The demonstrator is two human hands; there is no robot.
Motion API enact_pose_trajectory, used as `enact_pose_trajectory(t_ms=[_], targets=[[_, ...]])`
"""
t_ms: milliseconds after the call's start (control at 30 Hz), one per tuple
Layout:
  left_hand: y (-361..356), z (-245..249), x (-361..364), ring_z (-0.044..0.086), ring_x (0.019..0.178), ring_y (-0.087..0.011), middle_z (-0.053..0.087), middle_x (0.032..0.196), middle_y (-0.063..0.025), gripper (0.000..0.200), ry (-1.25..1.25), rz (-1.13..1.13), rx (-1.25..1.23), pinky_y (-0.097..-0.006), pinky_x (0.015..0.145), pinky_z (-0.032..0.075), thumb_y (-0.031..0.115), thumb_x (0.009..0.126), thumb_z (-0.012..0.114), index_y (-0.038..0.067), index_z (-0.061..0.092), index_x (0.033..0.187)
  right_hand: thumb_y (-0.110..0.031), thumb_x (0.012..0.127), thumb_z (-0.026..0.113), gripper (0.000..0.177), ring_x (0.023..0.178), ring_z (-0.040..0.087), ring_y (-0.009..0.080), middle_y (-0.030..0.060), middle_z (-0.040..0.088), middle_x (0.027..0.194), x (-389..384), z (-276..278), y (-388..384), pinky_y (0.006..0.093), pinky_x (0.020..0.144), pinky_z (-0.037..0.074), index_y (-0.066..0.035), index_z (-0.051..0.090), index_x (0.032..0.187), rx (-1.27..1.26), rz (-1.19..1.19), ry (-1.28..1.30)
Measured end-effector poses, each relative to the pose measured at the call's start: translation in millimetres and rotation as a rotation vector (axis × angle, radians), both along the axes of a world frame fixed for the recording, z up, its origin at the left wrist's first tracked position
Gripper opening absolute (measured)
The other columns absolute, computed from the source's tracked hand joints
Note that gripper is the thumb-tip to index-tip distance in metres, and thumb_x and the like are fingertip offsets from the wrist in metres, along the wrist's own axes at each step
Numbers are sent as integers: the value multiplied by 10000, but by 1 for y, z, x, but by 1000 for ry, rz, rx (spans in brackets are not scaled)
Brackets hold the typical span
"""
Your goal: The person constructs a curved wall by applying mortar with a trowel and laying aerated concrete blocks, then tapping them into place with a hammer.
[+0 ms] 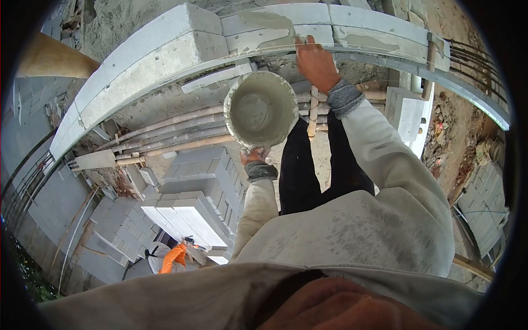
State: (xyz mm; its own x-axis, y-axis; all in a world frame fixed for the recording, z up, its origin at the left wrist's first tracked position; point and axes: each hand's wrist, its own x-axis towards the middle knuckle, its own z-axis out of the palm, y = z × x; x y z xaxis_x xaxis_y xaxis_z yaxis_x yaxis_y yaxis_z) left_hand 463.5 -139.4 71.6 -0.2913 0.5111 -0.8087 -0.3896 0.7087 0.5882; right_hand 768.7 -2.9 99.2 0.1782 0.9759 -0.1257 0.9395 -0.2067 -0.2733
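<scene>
My left hand (256, 155) grips the near side of a round bucket (232, 129), its fingers partly hidden beneath it. The bucket is crusted with grey mortar, and some wet mortar (258, 107) lies in its bottom. Beyond it, my right hand (317, 65) is closed against the near face of a course of pale concrete blocks (203, 47). What it holds, if anything, is hidden. Just left of those fingers, a wet mortar patch (278, 41) smears the block face. Another damp smear (366, 42) shows farther right. A thin straight edge or line (242, 55) runs along the wall.
Bamboo poles (181, 120) lie crosswise below the wall. Stacked blocks (201, 179) stand lower left, where another person with an orange sleeve (174, 258) is bent over. A loose block (404, 113) sits at right, with rebar (476, 60) sticking out past the wall's end.
</scene>
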Motion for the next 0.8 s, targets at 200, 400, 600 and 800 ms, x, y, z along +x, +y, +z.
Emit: enact_pose_trajectory(t_ms=[200, 400, 600, 800], targets=[[-4, -10, -14, 651, 816, -303, 601, 997, -168, 512, 27, -100, 2, -424, 707, 589, -95, 705, 462, 62, 409, 1190, -98, 753, 576, 367, 758, 637, 315, 174, 570, 1001, 39, -15, -20, 433, 536, 533, -6, 590, 1108, 110, -85, -255], [-4, -17, -11, 655, 843, -348, 609, 1009, -176, 566, 33, -104, -44, -467, 718, 586, -125, 677, 461, 75, 404, 1203, -93, 757, 570, 309, 696, 638, 303, 155, 578, 908, 119, -25, -54, 381, 533, 529, -15, 592, 1055, 75, -202, -421], [-12, -19, -4, 658, 814, -329, 612, 982, -173, 538, 13, -156, -54, -456, 705, 588, -126, 682, 467, 78, 404, 1176, -98, 788, 557, 203, 688, 646, 291, 156, 586, 882, 227, -51, -71, 374, 538, 539, -26, 592, 975, -116, -257, -570], [-13, -22, 16, 631, 830, -308, 578, 1003, -170, 451, 53, -202, -65, -450, 710, 585, -126, 698, 474, 77, 432, 1099, -141, 807, 563, 283, 723, 654, 344, 208, 592, 935, 241, -29, -79, 430, 564, 542, 1, 535, 1051, -117, -433, -481]])
